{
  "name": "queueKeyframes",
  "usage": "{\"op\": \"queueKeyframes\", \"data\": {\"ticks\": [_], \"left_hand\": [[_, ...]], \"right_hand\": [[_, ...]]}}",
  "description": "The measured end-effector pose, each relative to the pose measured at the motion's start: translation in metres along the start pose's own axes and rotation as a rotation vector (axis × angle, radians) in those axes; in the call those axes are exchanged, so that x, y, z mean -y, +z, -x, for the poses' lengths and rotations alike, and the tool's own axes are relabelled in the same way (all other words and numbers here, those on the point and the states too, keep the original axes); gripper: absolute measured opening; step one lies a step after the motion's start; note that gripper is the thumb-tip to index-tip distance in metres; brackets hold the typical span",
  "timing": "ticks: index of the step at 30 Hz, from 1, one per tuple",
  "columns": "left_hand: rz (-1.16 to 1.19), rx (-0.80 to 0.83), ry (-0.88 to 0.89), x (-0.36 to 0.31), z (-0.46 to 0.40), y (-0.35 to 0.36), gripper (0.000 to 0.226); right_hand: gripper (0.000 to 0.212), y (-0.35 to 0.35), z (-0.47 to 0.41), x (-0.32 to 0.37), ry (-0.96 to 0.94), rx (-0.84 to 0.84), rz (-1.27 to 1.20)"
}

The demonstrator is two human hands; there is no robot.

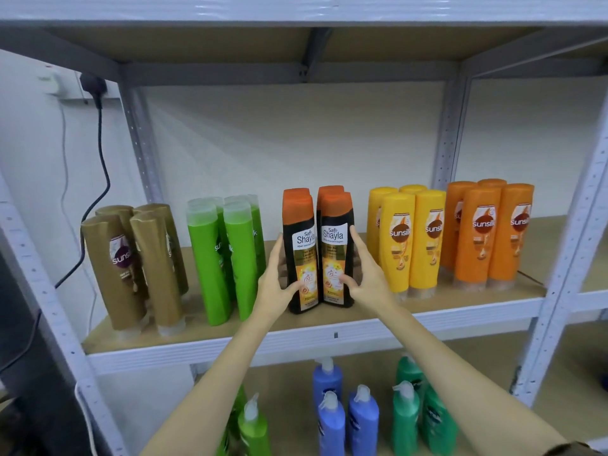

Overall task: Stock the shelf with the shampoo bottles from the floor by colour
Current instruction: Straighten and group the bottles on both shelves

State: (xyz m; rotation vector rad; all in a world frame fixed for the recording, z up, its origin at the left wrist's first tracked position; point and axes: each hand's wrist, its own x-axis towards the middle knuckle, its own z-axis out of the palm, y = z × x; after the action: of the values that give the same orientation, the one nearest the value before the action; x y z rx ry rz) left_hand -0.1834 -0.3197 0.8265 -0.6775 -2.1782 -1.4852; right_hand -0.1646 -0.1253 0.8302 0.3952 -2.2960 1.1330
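Both hands on the black Safi Shayla bottles now, mid-shelf, between the green bottles and the yellow Sunsilk bottles. Left hand curled round the left front bottle, thumb across the label low down; right hand wrapped on the right front bottle, fingers up its side, thumb on the front. Grip on each side pinching a bottle, squeezing the pair together. Standing upright on the shelf board, orange caps up, more of the same kind behind.

Risk from here, as a judgement: tall narrow bottles, packed close. A hard shove back likely to topple the rear ones; a wide elbow on the way out, and the yellow row goes over. Brown Sunsilk bottles far left, orange Sunsilk bottles far right, well apart from the hands.
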Motion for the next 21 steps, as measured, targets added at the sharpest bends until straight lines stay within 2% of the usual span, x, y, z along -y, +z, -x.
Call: {"op": "queueKeyframes", "data": {"ticks": [6, 10, 15, 21], "left_hand": [[0.004, 0.065, -0.018, 0.002, 0.000, -0.003, 0.092], [-0.005, -0.022, 0.025, -0.005, 0.002, 0.006, 0.102], [-0.084, -0.074, 0.019, -0.018, -0.001, 0.016, 0.113], [-0.121, -0.047, -0.022, -0.016, -0.005, 0.009, 0.118]], "right_hand": [[0.092, -0.003, 0.003, 0.000, -0.017, -0.008, 0.005], [0.095, 0.004, 0.006, 0.002, -0.063, -0.086, 0.181], [0.106, 0.008, 0.000, -0.001, -0.052, -0.017, 0.248], [0.108, 0.001, -0.002, -0.006, -0.042, 0.084, 0.059]]}}
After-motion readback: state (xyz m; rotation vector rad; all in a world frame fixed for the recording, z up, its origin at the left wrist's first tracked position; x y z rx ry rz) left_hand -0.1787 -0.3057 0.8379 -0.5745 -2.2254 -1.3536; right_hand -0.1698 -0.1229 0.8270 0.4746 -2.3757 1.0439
